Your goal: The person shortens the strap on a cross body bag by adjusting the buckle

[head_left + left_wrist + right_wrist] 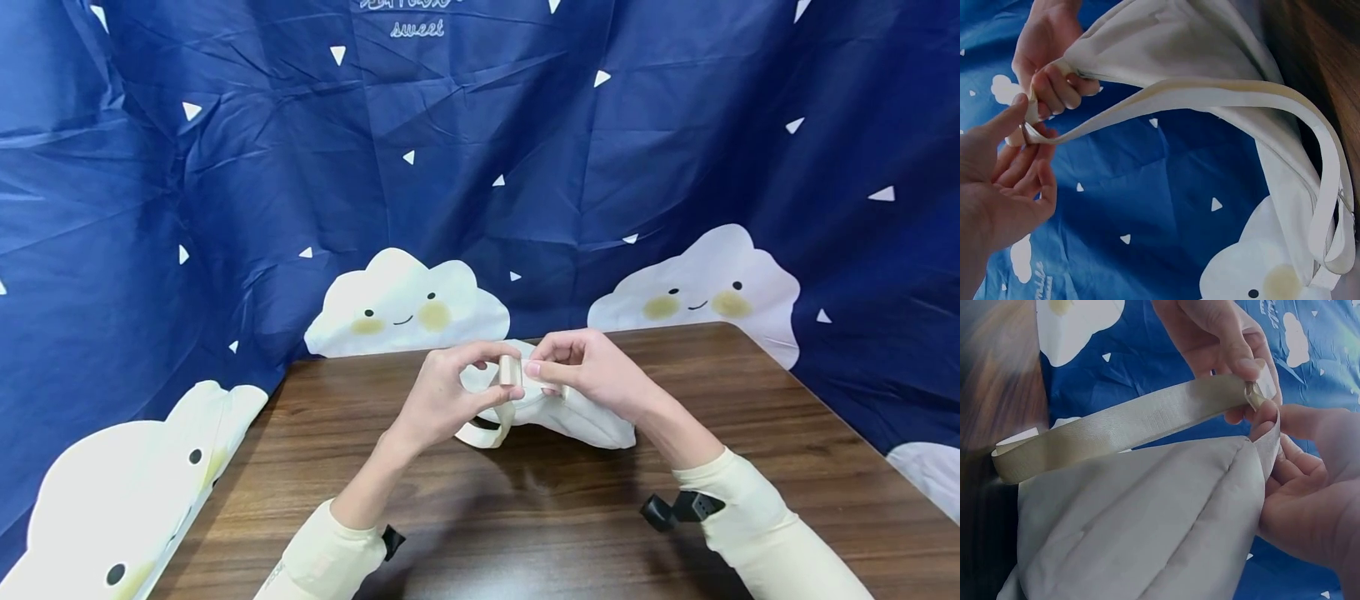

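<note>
A soft off-white fabric bag hangs and rests over the far half of the table, below both hands. Its cream webbing strap loops out to one side and runs up to a small buckle. My left hand pinches the strap at the buckle between thumb and fingers. Just beside it, my right hand grips the short strap end next to the bag's corner, thumb laid along it. In the left wrist view a second metal fitting shows low on the strap.
The brown wood-grain table lies beneath the hands. Behind it hangs a dark blue cloth printed with white clouds and triangles, also draped at the left side. Black camera mounts sit on the cream sleeves.
</note>
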Available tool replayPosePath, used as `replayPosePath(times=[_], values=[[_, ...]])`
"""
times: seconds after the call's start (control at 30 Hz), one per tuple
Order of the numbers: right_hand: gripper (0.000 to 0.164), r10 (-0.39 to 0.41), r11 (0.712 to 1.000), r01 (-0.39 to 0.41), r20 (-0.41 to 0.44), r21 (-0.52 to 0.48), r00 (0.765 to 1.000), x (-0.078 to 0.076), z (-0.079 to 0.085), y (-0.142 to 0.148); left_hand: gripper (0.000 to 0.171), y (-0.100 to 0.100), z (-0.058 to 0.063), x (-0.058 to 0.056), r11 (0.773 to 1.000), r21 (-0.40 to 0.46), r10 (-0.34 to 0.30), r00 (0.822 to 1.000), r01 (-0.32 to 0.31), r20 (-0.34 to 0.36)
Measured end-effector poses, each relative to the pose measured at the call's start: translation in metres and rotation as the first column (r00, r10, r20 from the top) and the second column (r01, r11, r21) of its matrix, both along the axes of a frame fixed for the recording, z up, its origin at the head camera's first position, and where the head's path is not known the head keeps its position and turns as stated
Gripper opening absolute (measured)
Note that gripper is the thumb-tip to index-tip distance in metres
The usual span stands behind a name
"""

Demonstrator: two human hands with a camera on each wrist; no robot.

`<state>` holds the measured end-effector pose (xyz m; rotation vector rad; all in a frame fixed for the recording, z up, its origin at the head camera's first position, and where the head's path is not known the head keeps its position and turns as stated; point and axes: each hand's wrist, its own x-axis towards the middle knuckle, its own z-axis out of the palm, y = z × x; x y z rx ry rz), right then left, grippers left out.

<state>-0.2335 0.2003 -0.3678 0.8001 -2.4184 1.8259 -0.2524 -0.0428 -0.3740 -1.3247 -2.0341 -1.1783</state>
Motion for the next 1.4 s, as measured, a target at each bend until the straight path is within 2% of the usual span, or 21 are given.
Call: replayPosePath(times=[0.13, 0.3, 0.47, 0.6, 0.73, 1.0, 1.23, 1.3, 1.4], values=[[0.014, -0.004, 0.999, 0.004, -0.010, 0.034, 1.000, 0.000, 0.001, 0.002, 0.037, -0.001, 0.002, 0.000, 1.000, 0.018, -0.010, 1.000, 0.010, 0.014], [0.020, 0.072, 0.993, -0.075, 0.035, 0.094, 0.997, -0.009, -0.001, 0.014, 0.036, -0.003, 0.005, 0.000, 0.999, 0.044, -0.031, 0.998, 0.028, 0.054], [0.020, 0.126, 0.990, -0.131, 0.097, 0.050, 0.987, -0.013, -0.005, 0.021, 0.036, -0.004, 0.002, -0.001, 0.998, 0.045, -0.053, 0.995, 0.049, 0.087], [0.016, 0.145, 0.989, -0.146, 0.089, 0.005, 0.985, -0.013, -0.005, 0.018, 0.036, -0.005, 0.000, 0.000, 0.998, 0.036, -0.052, 0.993, 0.049, 0.101], [0.017, 0.145, 0.989, -0.144, 0.071, -0.014, 0.987, -0.013, -0.006, 0.014, 0.038, -0.004, 0.000, 0.001, 0.999, 0.027, -0.043, 0.996, 0.041, 0.080], [0.014, 0.097, 0.995, -0.096, 0.072, -0.015, 0.993, -0.008, -0.007, 0.010, 0.039, 0.001, 0.000, 0.002, 1.000, -0.025, 0.001, 0.999, -0.002, -0.034], [0.015, 0.074, 0.997, -0.073, 0.066, -0.008, 0.995, -0.004, -0.007, 0.005, 0.036, 0.000, 0.000, 0.002, 1.000, -0.024, -0.013, 0.999, 0.012, -0.041], [0.015, 0.085, 0.996, -0.085, 0.057, -0.009, 0.995, -0.005, -0.007, 0.005, 0.034, -0.001, 0.001, 0.001, 1.000, -0.006, -0.026, 0.999, 0.025, -0.033], [0.018, 0.142, 0.990, -0.142, 0.040, -0.013, 0.989, -0.008, -0.007, 0.005, 0.030, -0.005, 0.004, 0.000, 0.999, 0.034, -0.024, 1.000, 0.024, -0.002]])
